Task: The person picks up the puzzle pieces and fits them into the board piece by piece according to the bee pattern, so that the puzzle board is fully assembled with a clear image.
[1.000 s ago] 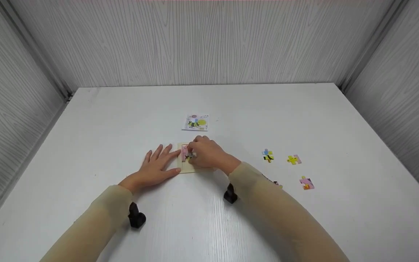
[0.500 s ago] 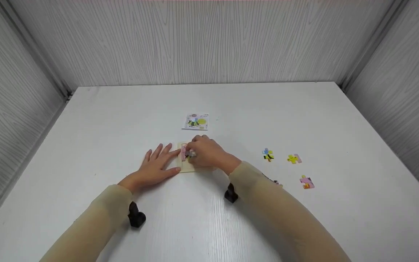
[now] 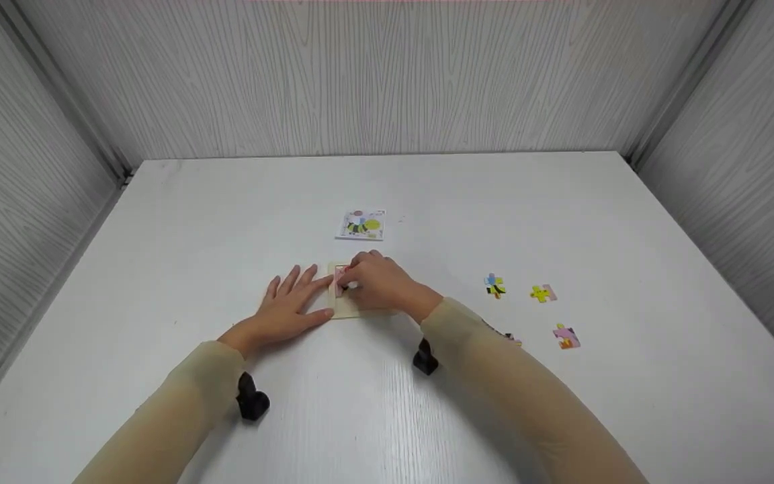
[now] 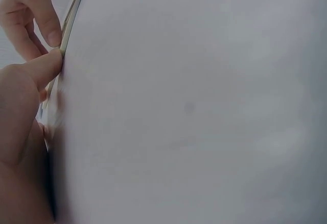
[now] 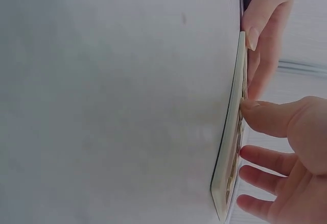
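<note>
- Puzzle tray point(image 3: 360, 313) is lying on the tabletop point(image 3: 333, 417), near edge facing the person.
- Left hand point(image 3: 286, 312): fingers are lying spread, index and thumb touching the left rim.
- Right hand point(image 3: 383, 282): fingers are standing apart, tips touching the tray's top.
- Tabletop is running wide toward the left wall point(image 3: 24, 202).
- Bee card point(image 3: 360, 226) is lying beyond; right sleeve point(image 3: 494, 366) is partly covering one loose piece point(image 3: 513, 339).
</note>
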Demonstrator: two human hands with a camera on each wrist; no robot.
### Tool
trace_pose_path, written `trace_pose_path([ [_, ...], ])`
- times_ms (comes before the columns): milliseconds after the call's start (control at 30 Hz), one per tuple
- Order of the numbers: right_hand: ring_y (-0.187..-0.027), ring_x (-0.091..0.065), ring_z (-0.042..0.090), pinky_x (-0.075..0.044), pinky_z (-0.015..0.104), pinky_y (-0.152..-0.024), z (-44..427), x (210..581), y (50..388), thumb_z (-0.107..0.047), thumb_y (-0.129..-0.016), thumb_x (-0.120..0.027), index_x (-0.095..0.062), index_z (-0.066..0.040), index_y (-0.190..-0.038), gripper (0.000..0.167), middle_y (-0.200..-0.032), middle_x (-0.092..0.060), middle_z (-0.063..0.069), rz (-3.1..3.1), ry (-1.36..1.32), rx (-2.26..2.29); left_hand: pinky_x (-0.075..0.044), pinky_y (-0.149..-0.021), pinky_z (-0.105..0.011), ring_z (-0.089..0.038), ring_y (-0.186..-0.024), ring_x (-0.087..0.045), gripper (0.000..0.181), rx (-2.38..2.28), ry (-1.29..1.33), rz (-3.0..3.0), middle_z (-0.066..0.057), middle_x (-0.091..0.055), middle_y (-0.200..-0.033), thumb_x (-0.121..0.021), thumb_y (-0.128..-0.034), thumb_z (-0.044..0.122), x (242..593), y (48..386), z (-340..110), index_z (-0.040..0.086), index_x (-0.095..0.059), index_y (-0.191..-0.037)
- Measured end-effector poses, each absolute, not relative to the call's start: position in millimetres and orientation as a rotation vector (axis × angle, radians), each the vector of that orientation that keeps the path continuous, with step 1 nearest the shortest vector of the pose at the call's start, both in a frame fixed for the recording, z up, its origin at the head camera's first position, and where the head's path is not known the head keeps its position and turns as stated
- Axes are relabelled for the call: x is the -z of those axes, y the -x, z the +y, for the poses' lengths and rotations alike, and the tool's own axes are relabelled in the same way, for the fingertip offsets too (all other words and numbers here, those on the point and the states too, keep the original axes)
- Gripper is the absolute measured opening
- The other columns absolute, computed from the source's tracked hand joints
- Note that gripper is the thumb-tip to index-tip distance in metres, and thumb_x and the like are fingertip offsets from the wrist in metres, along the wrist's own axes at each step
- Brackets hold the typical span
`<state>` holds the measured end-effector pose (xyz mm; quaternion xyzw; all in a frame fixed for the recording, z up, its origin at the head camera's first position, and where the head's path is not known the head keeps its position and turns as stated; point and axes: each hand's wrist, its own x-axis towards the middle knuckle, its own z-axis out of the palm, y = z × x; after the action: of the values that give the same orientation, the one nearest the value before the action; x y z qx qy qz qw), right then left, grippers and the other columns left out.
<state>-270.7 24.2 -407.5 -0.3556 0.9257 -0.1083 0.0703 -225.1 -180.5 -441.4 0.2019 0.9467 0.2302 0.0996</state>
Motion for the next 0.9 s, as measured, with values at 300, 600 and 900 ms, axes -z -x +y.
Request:
trace_pose_path([
  [300, -0.105, -0.049, 0.022, -0.042, 0.038, -0.089, 22.3, 408.7, 272.3, -0.016, -0.088, -0.064, -0.07, -0.022, -0.11, 0.024, -0.114, -0.059, 0.004, 2.806, 1.064, 0.337, 0.009, -0.106, -0.055, -0.033, -0.14, 0.006, 0.067, -0.697, -0.6, 2.797, -0.01, -0.005, -0.155, -0.046, -0.0925, 0.051, 440.4, 224.0, -181.2, 0.021, -0.026, -0.148],
  [600, -0.106, -0.049, 0.021, -0.042, 0.037, -0.091, 20.3, 409.6, 273.0, -0.016, -0.088, -0.065, -0.069, -0.02, -0.112, 0.025, -0.116, -0.058, 0.005, 2.792, 1.033, 0.364, 0.009, -0.106, -0.055, -0.032, -0.14, 0.007, 0.066, -0.7, -0.604, 2.801, -0.01, -0.005, -0.155, -0.045, -0.0929, 0.051, 442.5, 224.2, -183.1, 0.021, -0.026, -0.148],
  [900, -0.102, -0.048, 0.021, -0.044, 0.035, -0.084, 21.1, 410.7, 273.0, -0.018, -0.088, -0.065, -0.071, -0.018, -0.106, 0.02, -0.112, -0.056, 0.007, 2.794, 1.03, 0.393, 0.009, -0.106, -0.053, -0.031, -0.14, 0.006, 0.067, -0.698, -0.612, 2.794, -0.01, -0.005, -0.155, -0.045, -0.0923, 0.054, 442.6, 226.0, -183.6, 0.021, -0.026, -0.148],
])
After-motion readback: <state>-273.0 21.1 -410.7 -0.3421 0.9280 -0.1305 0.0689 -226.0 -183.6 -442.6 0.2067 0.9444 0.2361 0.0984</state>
